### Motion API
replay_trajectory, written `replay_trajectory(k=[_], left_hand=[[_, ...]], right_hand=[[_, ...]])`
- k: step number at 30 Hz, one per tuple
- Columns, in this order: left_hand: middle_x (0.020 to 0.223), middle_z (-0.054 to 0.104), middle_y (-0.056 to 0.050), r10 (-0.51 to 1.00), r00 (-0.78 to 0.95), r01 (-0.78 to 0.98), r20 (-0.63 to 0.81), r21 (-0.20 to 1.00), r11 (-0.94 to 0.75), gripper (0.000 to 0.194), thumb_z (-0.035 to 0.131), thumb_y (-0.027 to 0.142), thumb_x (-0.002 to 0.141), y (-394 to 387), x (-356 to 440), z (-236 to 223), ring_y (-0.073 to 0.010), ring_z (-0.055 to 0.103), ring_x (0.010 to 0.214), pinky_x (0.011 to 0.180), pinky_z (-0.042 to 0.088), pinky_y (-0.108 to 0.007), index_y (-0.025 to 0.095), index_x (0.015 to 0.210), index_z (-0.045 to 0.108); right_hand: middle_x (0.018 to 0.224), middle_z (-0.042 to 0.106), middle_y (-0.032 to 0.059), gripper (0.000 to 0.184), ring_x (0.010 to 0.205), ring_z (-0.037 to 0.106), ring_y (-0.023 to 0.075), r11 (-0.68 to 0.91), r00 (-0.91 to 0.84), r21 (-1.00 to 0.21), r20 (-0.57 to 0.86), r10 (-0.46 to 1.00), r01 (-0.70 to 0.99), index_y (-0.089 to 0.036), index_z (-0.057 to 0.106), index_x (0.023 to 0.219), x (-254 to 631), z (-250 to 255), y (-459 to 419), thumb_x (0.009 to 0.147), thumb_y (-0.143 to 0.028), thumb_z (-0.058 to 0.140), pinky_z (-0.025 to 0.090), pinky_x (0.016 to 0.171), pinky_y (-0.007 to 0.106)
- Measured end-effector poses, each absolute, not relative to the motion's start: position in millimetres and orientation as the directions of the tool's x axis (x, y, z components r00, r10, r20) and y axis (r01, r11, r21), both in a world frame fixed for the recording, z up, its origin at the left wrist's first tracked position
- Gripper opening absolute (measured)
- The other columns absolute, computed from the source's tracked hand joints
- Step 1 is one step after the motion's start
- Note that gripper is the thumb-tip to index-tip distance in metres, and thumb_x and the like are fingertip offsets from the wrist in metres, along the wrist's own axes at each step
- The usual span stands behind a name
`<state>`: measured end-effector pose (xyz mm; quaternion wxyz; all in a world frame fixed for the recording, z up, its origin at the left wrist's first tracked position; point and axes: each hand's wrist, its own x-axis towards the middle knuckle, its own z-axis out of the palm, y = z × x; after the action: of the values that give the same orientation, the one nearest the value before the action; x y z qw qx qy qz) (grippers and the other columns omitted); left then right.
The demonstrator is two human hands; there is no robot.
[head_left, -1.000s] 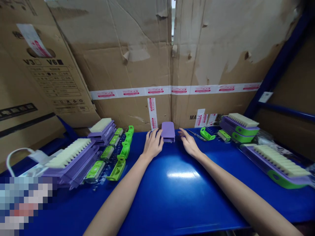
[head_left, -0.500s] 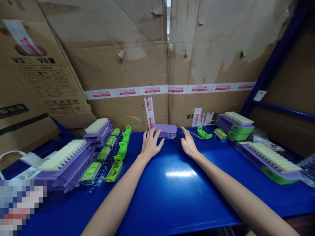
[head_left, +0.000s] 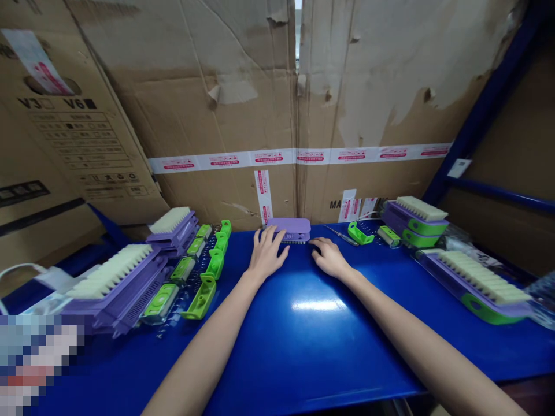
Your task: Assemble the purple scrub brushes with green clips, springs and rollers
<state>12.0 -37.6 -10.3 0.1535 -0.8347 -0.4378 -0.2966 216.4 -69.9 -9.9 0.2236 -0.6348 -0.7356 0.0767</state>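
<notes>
A purple brush body [head_left: 292, 226] lies bristles down at the back of the blue table, against the cardboard. My left hand [head_left: 266, 253] is at its left end, fingers spread, the fingertips over or touching its edge; the exact contact is hard to see. Just off the brush's right end is my right hand [head_left: 328, 256], palm down, its index finger stretched toward the brush and nothing in its grasp. Behind that hand lies a thin screwdriver-like tool [head_left: 344, 236], beside a green bracket-shaped part [head_left: 361, 233].
Purple brush pieces with cream bristles [head_left: 115, 271] stand on the left, alongside several clear-and-green blocks [head_left: 160, 301], springs and green brackets [head_left: 202, 297]. Purple-and-green brushes [head_left: 414, 222] are stacked at right, with another brush [head_left: 481, 283] nearer. Cardboard [head_left: 225, 127] walls the back.
My right hand has shifted left and slightly down, its fingers turning inward toward the brush's right end. The left hand and the brush have barely moved.
</notes>
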Motion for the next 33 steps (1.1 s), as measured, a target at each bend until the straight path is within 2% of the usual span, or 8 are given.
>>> replay_trajectory(k=[4, 10, 27, 30, 33], left_hand=[[0.129, 0.051, -0.016, 0.633, 0.44, 0.826, 0.637, -0.009, -0.564, 0.042, 0.048, 0.035, 0.087, -37.7, 11.6, -10.5, -0.0293, 0.045, 0.122, 0.106, 0.027, -0.051, 0.017, 0.125, 0.052], [0.129, 0.05, -0.016, 0.635, 0.435, 0.825, 0.639, 0.0, -0.565, 0.041, 0.047, 0.034, 0.088, -37.4, 11.3, -11.5, -0.0291, 0.044, 0.122, 0.106, 0.027, -0.051, 0.018, 0.125, 0.051], [0.129, 0.048, -0.017, 0.645, 0.431, 0.837, 0.631, -0.012, -0.547, 0.042, 0.046, 0.034, 0.088, -37.8, 10.7, -11.3, -0.0311, 0.042, 0.122, 0.106, 0.028, -0.052, 0.018, 0.127, 0.051], [0.129, 0.048, -0.016, 0.645, 0.428, 0.839, 0.634, -0.014, -0.543, 0.042, 0.047, 0.034, 0.088, -37.8, 10.6, -11.6, -0.0304, 0.042, 0.122, 0.105, 0.029, -0.052, 0.019, 0.127, 0.051], [0.128, 0.048, -0.015, 0.645, 0.426, 0.843, 0.634, -0.02, -0.538, 0.042, 0.047, 0.034, 0.087, -37.8, 10.5, -11.7, -0.0298, 0.043, 0.122, 0.105, 0.029, -0.052, 0.02, 0.127, 0.05]], right_hand=[[0.132, 0.053, 0.0127, 0.043, 0.122, 0.045, 0.0256, 0.202, -0.143, -0.299, 0.208, 0.968, 0.933, -0.011, 0.058, 0.125, 214.4, -8.5, -74.2, 0.087, -0.021, 0.041, 0.033, 0.103, 0.036], [0.131, 0.053, 0.0124, 0.043, 0.118, 0.047, 0.0248, 0.219, -0.168, -0.238, 0.215, 0.962, 0.946, -0.012, 0.056, 0.126, 214.2, -9.6, -75.4, 0.088, -0.021, 0.039, 0.034, 0.101, 0.035], [0.132, 0.053, 0.0126, 0.043, 0.12, 0.046, 0.0253, 0.238, -0.197, -0.191, 0.212, 0.957, 0.952, -0.011, 0.055, 0.128, 214.5, -10.1, -76.2, 0.09, -0.022, 0.038, 0.033, 0.102, 0.036], [0.125, 0.058, 0.0115, 0.041, 0.115, 0.051, 0.0235, 0.248, -0.205, -0.19, 0.216, 0.955, 0.95, -0.013, 0.058, 0.123, 217.1, -5.5, -76.4, 0.09, -0.021, 0.037, 0.038, 0.098, 0.033], [0.113, 0.064, 0.0108, 0.039, 0.106, 0.056, 0.0223, 0.187, -0.135, -0.154, 0.296, 0.946, 0.97, -0.015, 0.062, 0.117, 226.7, 5.4, -76.2, 0.089, -0.021, 0.036, 0.041, 0.091, 0.031]])
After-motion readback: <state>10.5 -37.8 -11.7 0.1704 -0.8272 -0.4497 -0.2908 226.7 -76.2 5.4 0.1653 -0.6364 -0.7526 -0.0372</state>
